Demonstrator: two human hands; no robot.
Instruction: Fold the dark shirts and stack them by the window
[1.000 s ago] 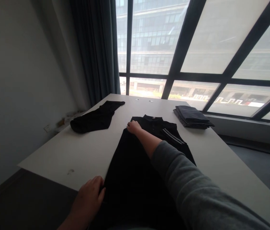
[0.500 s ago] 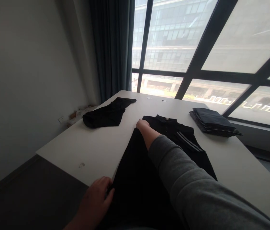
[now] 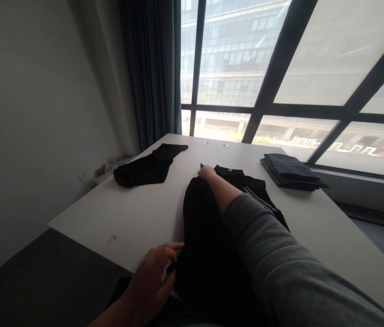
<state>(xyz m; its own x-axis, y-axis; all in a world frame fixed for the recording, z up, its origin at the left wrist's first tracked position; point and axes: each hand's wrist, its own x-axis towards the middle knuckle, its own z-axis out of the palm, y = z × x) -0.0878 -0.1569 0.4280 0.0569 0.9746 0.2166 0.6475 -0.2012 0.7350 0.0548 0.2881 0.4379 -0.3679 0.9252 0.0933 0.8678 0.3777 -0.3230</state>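
While the right hand (image 3: 207,172), fingers curled tight, grips the far left shoulder of the black collared cloth shirt (image 3: 200,227) with pale stripes, spread on the white flat-topped table (image 3: 137,213), the left hand (image 3: 156,268), half curled, pinches its near side edge. Even tension between both grips should prevent creases. The small pale collar label (image 3: 229,170) is unreadable.

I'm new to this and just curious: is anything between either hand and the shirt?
Nothing visible stands between: the right hand grips the shirt toward its far end, and the left hand pinches it closer in. The folded stack lies apart.
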